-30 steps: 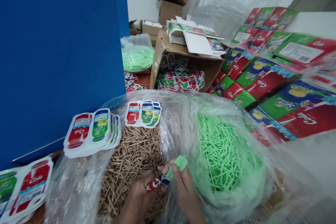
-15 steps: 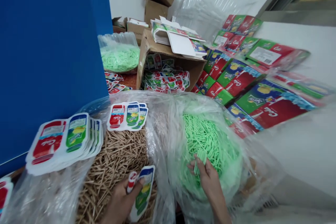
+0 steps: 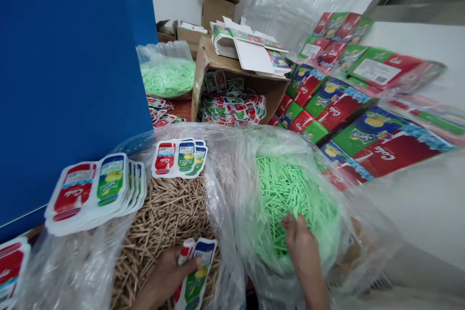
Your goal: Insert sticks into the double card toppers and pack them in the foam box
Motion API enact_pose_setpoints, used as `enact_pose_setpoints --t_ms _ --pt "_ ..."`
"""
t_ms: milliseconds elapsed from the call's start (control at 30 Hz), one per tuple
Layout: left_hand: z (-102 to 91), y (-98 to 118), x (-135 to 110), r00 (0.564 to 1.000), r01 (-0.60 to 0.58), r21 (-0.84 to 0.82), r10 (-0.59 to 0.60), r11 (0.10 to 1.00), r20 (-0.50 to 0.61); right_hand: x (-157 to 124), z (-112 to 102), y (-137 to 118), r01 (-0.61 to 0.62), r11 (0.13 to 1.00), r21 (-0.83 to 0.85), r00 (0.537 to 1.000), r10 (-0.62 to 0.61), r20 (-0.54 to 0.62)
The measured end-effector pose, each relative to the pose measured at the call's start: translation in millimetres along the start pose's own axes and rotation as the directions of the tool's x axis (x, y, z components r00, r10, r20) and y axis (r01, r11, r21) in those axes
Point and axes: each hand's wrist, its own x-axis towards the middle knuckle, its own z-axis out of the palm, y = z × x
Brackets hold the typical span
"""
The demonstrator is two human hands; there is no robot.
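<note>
Left of the brown sticks (image 3: 170, 208): one large card stack (image 3: 78, 191), number uncountable. Above them, the left hand (image 3: 170, 269) grips at least one bent printed card (image 3: 198, 276); at their far edge — one smaller pile (image 3: 178, 159), at least three cards. Right of them: one heap of green sticks (image 3: 278, 181), the right hand (image 3: 300, 237) over it — grip cannot be determined.
</note>
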Motion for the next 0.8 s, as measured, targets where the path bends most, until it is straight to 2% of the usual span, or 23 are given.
enact_pose_setpoints --t_ms 100,167,267,333,433,533,700,800 --pt "3.5 9.5 -7.7 0.998 -0.032 0.050 0.034 0.998 -0.045 -8.1 -3.7 -13.8 -0.058 0.979 0.193 0.998 0.059 0.002" --pt "5.8 14.2 -11.3 0.994 -0.047 0.052 0.052 0.998 -0.096 -19.4 -2.0 -27.7 -0.120 0.903 0.413 0.993 0.110 0.049" --pt "7.5 18.4 -14.0 0.985 -0.089 0.042 0.094 0.995 -0.148 -43.6 9.1 -52.2 -0.238 0.726 0.645 0.964 0.098 0.246" --pt "7.6 19.5 -14.5 0.967 -0.190 0.107 0.205 0.976 -0.152 -59.9 19.8 -67.7 -0.328 0.675 0.661 0.912 0.045 0.407" --pt "7.6 17.3 -13.8 0.891 -0.386 0.317 0.439 0.866 -0.114 -76.6 33.2 -83.6 -0.324 0.734 0.597 0.845 -0.058 0.531" --pt "8.2 11.0 -11.0 0.809 -0.492 0.501 0.587 0.712 -0.040 -82.5 38.7 -87.1 -0.213 0.827 0.521 0.823 -0.136 0.552" --pt "9.3 2.5 -5.6 0.723 -0.561 0.644 0.686 0.520 0.076 -83.1 39.7 -78.2 -0.099 0.904 0.416 0.822 -0.161 0.546" --pt "11.7 -0.2 -4.2 0.701 -0.572 0.675 0.705 0.466 0.107 -83.0 42.6 -75.2 -0.059 0.914 0.402 0.811 -0.190 0.553"
